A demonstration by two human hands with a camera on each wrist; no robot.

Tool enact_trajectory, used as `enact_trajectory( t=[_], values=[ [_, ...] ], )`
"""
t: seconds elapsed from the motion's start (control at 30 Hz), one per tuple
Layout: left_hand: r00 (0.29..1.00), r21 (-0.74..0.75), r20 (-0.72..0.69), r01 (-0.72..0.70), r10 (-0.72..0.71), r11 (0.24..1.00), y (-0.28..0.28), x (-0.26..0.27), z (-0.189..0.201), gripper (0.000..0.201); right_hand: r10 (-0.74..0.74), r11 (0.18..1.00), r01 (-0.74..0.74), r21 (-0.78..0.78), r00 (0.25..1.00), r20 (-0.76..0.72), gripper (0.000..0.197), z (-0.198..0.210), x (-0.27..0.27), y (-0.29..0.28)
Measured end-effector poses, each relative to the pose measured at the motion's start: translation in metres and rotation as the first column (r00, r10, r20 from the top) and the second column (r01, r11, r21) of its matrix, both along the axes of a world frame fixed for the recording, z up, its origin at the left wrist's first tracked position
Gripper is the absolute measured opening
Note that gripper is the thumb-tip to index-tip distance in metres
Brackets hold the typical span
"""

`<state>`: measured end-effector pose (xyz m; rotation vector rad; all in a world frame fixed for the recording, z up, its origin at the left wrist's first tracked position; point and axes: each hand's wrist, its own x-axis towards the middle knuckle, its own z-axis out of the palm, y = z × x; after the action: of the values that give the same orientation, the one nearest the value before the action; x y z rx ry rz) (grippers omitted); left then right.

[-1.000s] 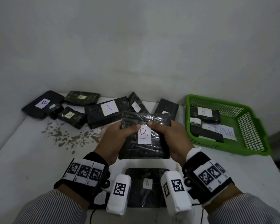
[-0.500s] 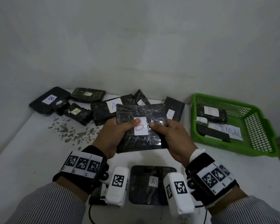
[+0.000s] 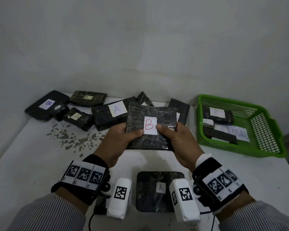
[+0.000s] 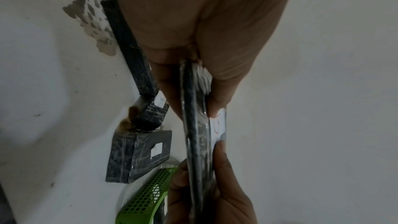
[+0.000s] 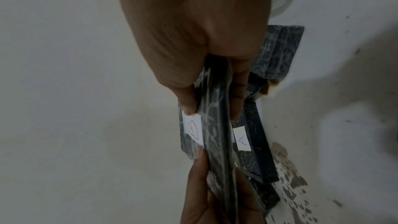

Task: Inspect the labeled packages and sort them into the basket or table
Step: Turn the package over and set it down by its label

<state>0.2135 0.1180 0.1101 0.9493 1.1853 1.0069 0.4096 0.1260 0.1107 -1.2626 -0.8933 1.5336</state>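
A flat black wrapped package with a white label reading a red B (image 3: 150, 125) is held above the table, face up toward the head camera. My left hand (image 3: 122, 139) grips its left side, thumb on top beside the label. My right hand (image 3: 177, 139) grips its right side, thumb touching the label's edge. In the left wrist view the package (image 4: 194, 125) shows edge-on between thumb and fingers; the right wrist view shows the same package (image 5: 215, 125). The green basket (image 3: 265, 130) at the right holds several B packages (image 3: 217, 114).
An A package (image 3: 159, 190) lies on the white table (image 3: 32, 164) near me, between my wrists. Several more black packages, marked A (image 3: 113, 112) or B (image 3: 47, 104), lie along the back wall. Paint is chipped off the table (image 3: 70, 137) at left.
Both hands lifted the B package a little and tilted its face more toward the camera. The grip stayed the same.
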Motion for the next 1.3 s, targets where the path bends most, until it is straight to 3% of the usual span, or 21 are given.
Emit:
enact_trajectory(
  t=[0.17,0.37,0.47,0.57,0.9,1.1,1.3],
  values=[
    [0.999,-0.096,0.037,0.037,-0.033,0.995,0.003,0.001,0.003,0.022,-0.035,0.999,0.035,-0.017,0.999,-0.019,0.031,-0.002,0.0,0.002],
    [0.992,-0.092,0.053,0.118,-0.113,0.989,0.002,0.004,0.002,0.038,-0.032,0.998,0.031,-0.048,0.999,-0.037,0.032,-0.001,0.001,0.004],
    [0.995,-0.052,0.033,0.093,-0.092,0.994,0.004,0.004,0.002,0.034,0.014,0.999,-0.015,-0.034,0.999,-0.041,0.046,-0.001,0.002,0.003],
    [0.998,-0.026,0.013,0.058,-0.057,0.998,0.005,0.008,0.0,0.035,0.025,1.0,-0.024,-0.011,0.997,0.068,0.055,0.001,0.002,0.001],
    [1.0,-0.03,-0.001,0.018,-0.018,0.999,0.004,0.012,-0.004,0.028,0.056,0.998,-0.057,0.007,0.994,0.097,0.052,0.007,0.001,-0.004],
    [0.998,-0.064,0.012,0.063,-0.062,0.996,0.002,0.009,-0.003,0.027,0.057,0.998,-0.056,-0.006,0.993,0.102,0.047,0.007,0.001,-0.006],
    [0.998,-0.068,0.002,0.07,-0.07,0.995,-0.001,0.007,-0.003,0.028,0.047,0.998,-0.042,-0.042,0.991,0.128,0.026,0.005,0.002,-0.009]
  ],
)
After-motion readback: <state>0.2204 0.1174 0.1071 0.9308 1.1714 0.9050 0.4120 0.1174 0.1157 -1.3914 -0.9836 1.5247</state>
